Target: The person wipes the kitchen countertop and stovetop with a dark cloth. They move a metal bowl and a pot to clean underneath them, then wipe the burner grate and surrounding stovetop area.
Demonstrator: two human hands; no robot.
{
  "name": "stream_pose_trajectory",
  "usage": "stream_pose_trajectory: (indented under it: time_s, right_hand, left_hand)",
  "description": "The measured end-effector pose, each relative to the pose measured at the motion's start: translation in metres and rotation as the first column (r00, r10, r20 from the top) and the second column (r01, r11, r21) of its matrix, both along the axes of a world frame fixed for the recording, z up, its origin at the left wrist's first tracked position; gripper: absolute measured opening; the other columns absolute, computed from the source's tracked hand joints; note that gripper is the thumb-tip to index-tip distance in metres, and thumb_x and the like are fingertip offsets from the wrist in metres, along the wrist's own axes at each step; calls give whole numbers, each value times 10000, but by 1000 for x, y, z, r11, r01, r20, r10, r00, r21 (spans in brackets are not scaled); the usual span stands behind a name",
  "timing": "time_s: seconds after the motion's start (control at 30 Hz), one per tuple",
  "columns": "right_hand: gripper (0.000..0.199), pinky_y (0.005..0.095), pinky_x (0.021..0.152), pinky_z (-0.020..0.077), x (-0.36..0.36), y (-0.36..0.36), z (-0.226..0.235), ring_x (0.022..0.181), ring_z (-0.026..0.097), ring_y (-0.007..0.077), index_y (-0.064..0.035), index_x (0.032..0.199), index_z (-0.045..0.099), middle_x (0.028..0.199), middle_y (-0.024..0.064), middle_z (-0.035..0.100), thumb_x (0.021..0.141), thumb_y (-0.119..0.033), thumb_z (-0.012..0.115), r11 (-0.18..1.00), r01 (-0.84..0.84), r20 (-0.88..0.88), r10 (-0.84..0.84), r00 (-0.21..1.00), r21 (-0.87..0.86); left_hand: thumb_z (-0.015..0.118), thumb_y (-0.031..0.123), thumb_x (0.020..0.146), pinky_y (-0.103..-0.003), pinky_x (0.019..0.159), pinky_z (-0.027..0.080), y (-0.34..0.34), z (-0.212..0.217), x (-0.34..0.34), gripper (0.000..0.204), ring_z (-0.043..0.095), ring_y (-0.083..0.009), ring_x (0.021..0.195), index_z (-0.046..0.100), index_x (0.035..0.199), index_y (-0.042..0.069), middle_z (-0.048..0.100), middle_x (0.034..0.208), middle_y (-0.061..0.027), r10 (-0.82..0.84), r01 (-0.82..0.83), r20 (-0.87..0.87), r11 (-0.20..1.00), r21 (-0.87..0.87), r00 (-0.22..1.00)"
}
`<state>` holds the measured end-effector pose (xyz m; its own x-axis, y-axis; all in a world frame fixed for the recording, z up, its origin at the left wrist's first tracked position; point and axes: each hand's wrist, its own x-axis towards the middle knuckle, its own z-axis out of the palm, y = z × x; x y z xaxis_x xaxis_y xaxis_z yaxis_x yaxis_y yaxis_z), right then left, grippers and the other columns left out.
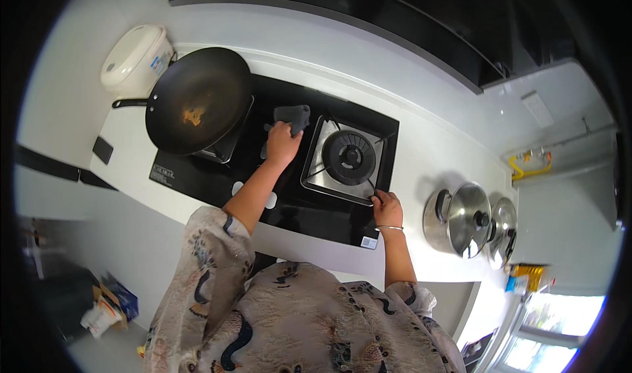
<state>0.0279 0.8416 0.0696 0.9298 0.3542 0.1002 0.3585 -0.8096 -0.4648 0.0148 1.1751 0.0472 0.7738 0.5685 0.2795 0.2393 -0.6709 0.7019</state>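
Observation:
My left hand (283,146) presses a dark grey cloth (293,116) onto the black glass gas hob (289,205), between the two burners. Its fingers are closed on the cloth. My right hand (388,210), with a bangle at the wrist, is at the near right corner of the right burner (349,158). There its fingers grip the end of a black pan support leg (372,187); the fingertips are partly hidden. A black wok (217,93) with a brownish patch inside sits over the left burner, its handle pointing left.
A cream lidded appliance (135,57) stands behind the wok. Right of the hob are a steel pot (438,225) with a glass lid and another lidded steel pot (503,228). A yellow gas pipe (523,166) runs along the right wall. Dark cabinets (349,18) hang above.

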Motion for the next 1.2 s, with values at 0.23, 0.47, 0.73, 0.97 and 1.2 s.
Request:
stream_pose_trajectory:
  time_s: [0.23, 0.47, 0.73, 0.97, 1.2]
  right_hand:
    - [163, 416, 729, 523, -1, 10, -8, 829, 636, 328, -105, 963, 695, 877, 124, 654, 851, -172, 597, 978, 129, 14, -129, 992, -164]
    - [164, 409, 742, 531, -2, 22, -4, 885, 642, 306, -133, 929, 688, 933, 94, 665, 886, -193, 541, 929, 184, -38, -207, 978, -320]
    - [166, 400, 752, 531, -4, 24, -7, 902, 640, 297, -118, 922, 688, 942, 96, 666, 883, -157, 531, 928, 249, -8, -262, 965, -277]
    - [160, 414, 765, 523, -9, 29, -1, 889, 635, 322, -104, 945, 685, 937, 117, 662, 869, -150, 552, 925, 271, -25, -287, 958, -267]
    - [153, 392, 762, 528, -10, 26, -12, 902, 635, 292, -107, 914, 684, 921, 94, 660, 876, -148, 541, 924, 275, 25, -279, 960, -265]
  left_hand:
    - [647, 180, 808, -459, 870, 466, -26, -28, 56, 196, 516, -333, 1089, 670, 963, 63, 560, 1140, -114, -403, 460, -281, 871, 173, 871]
    - [528, 66, 814, -459, 786, 506, -15, -9, 63, 173, 566, -346, 953, 671, 911, 76, 562, 1021, -141, -465, 636, -484, 717, 286, 742]
    - [583, 87, 777, -461, 790, 487, 11, -16, 15, 184, 585, -372, 944, 671, 933, 43, 600, 961, -186, -692, 760, -396, 650, 22, 604]
    - [661, 178, 793, -467, 777, 501, -9, -34, 79, 163, 601, -380, 920, 670, 850, 25, 609, 994, -188, -475, 500, -196, 859, 110, 858]
    - [483, 122, 862, -446, 794, 514, -11, -6, 37, 198, 610, -337, 950, 667, 920, 78, 597, 1014, -157, -523, 739, -570, 626, 248, 634]
